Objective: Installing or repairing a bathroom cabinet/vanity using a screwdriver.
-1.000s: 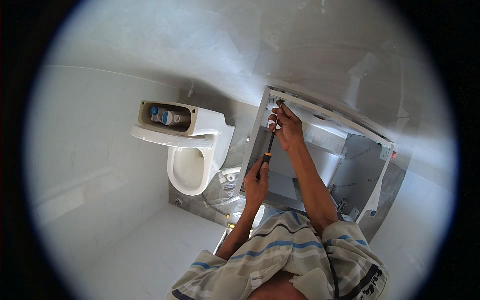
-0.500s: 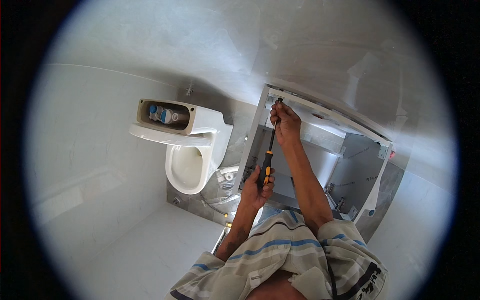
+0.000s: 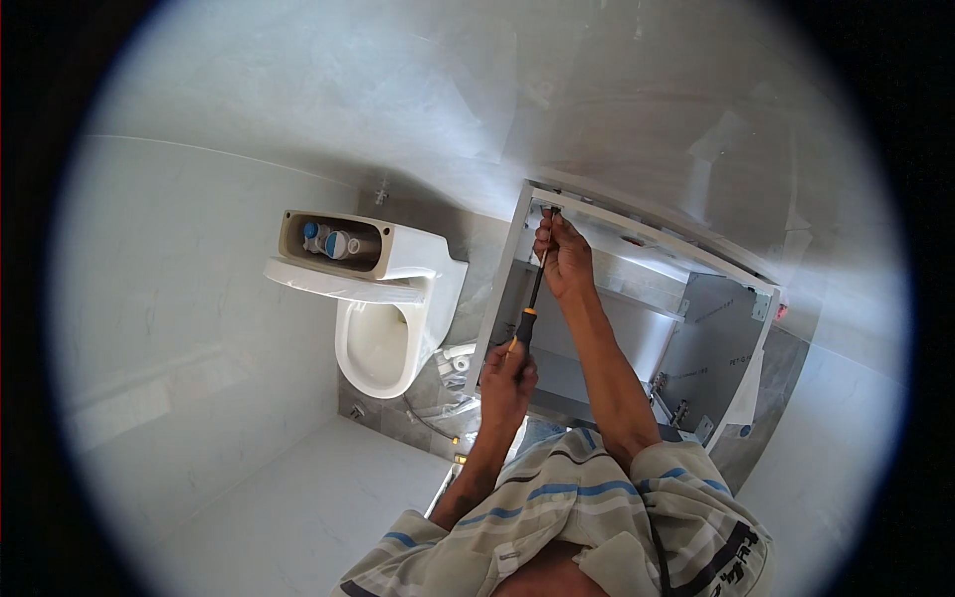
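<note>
White cabinet, orange-black screwdriver inside

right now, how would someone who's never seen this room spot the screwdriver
Find the open white cabinet to the right of the toilet. At its left front edge, the screwdriver stands nearly upright between both hands: the only thin dark shaft with an orange-and-black handle.

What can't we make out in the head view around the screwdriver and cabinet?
- Screwdriver tip and any screw: head view, hidden behind right hand.
- Handle end: wrapped by left hand.
- Cabinet lower front: blocked by forearms and striped shirt.
- Toilet cistern parts: too small.
</note>
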`<state>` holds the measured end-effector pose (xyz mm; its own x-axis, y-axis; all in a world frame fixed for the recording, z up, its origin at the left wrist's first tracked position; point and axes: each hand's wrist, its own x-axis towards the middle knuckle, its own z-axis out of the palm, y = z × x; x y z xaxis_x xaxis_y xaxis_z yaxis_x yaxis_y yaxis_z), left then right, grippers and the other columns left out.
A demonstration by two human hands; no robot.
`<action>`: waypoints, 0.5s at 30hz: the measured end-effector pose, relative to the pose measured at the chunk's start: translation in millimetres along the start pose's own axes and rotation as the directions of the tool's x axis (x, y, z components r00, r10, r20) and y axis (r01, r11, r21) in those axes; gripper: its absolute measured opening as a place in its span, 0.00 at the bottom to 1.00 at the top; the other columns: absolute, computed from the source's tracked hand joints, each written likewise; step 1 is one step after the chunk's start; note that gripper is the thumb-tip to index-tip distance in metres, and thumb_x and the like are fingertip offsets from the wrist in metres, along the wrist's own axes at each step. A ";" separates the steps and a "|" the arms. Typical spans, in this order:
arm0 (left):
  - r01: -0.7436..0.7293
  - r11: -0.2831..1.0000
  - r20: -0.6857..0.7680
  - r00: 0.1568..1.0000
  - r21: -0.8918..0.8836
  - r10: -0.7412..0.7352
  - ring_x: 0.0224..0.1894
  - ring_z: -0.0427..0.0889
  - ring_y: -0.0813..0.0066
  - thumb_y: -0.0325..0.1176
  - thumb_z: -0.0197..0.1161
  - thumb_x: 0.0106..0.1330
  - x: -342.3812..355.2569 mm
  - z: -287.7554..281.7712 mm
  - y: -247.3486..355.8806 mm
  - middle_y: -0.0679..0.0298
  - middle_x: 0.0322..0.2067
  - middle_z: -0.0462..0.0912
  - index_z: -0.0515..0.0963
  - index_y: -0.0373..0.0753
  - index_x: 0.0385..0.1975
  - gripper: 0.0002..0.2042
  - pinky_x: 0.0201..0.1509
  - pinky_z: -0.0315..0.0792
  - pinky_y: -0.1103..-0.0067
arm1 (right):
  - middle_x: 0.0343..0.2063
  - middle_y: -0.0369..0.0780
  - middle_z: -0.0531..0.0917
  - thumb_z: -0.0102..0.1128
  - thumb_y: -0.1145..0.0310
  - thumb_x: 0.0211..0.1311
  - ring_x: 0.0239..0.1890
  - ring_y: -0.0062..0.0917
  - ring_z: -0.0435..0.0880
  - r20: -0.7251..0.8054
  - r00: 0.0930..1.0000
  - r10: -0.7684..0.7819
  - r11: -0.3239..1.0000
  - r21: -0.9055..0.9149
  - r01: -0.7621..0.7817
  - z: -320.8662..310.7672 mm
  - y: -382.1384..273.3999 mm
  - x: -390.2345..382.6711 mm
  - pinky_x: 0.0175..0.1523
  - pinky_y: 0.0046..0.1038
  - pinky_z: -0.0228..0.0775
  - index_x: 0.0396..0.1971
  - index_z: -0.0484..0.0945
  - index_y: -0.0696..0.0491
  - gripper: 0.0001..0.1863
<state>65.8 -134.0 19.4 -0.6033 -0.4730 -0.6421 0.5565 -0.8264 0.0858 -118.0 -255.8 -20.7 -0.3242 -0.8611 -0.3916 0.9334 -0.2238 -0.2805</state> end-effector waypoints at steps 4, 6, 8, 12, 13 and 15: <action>-0.428 0.294 0.032 0.609 0.855 0.792 0.27 0.69 0.84 0.32 0.69 0.54 9.4 17.4 -26.5 0.66 0.30 0.71 0.69 0.37 0.35 0.15 0.28 0.65 0.87 | 0.25 0.33 0.74 0.54 0.66 0.64 0.23 0.17 0.71 -0.234 0.971 0.054 0.970 -0.218 -0.106 29.8 -1.6 -23.6 0.25 0.18 0.62 0.37 0.74 0.58 0.10; -0.436 0.283 0.033 0.589 0.854 0.807 0.26 0.69 0.83 0.31 0.68 0.55 11.3 17.9 -30.5 0.65 0.28 0.72 0.70 0.36 0.37 0.15 0.26 0.65 0.87 | 0.22 0.31 0.71 0.54 0.63 0.64 0.20 0.15 0.68 -0.122 0.992 0.038 0.968 -0.241 -0.067 15.1 0.0 -16.9 0.22 0.18 0.58 0.35 0.74 0.56 0.11; -0.383 0.743 -0.167 0.821 0.549 0.546 0.25 0.70 0.82 0.31 0.66 0.56 2.9 29.0 -12.7 0.65 0.27 0.72 0.70 0.36 0.38 0.14 0.25 0.65 0.86 | 0.21 0.31 0.69 0.52 0.62 0.65 0.19 0.15 0.65 -0.130 0.991 0.031 0.973 -0.222 -0.059 14.3 -0.6 -14.8 0.22 0.18 0.55 0.35 0.74 0.56 0.11; 0.190 0.970 0.084 0.980 -0.150 -0.179 0.25 0.72 0.81 0.31 0.62 0.61 -14.8 7.6 15.1 0.63 0.24 0.74 0.70 0.35 0.41 0.12 0.22 0.64 0.85 | 0.20 0.31 0.67 0.50 0.62 0.66 0.17 0.13 0.62 -0.127 0.992 0.017 0.983 -0.182 -0.040 17.0 2.9 -13.5 0.21 0.18 0.51 0.33 0.73 0.55 0.11; 0.182 0.971 0.078 0.982 -0.152 -0.172 0.25 0.72 0.81 0.31 0.62 0.61 -18.5 11.5 11.3 0.63 0.24 0.74 0.70 0.35 0.41 0.12 0.22 0.64 0.85 | 0.20 0.31 0.67 0.50 0.62 0.66 0.17 0.13 0.62 -0.127 0.992 0.026 0.983 -0.178 -0.049 17.3 5.1 -13.6 0.21 0.18 0.51 0.33 0.73 0.55 0.11; -0.372 0.567 -0.088 0.777 0.735 0.623 0.24 0.73 0.81 0.33 0.60 0.63 -12.2 25.7 -8.5 0.63 0.26 0.75 0.70 0.35 0.43 0.13 0.23 0.65 0.85 | 0.19 0.29 0.68 0.50 0.60 0.66 0.16 0.13 0.61 -0.080 0.995 0.052 0.993 -0.097 -0.060 13.0 3.6 -7.9 0.21 0.17 0.50 0.33 0.72 0.55 0.12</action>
<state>53.8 -129.1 46.1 -0.0713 -0.8556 -0.5126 0.1200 -0.5176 0.8472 -110.1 -255.6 -7.3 -0.2860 -0.8325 -0.4745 0.9318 -0.1261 -0.3404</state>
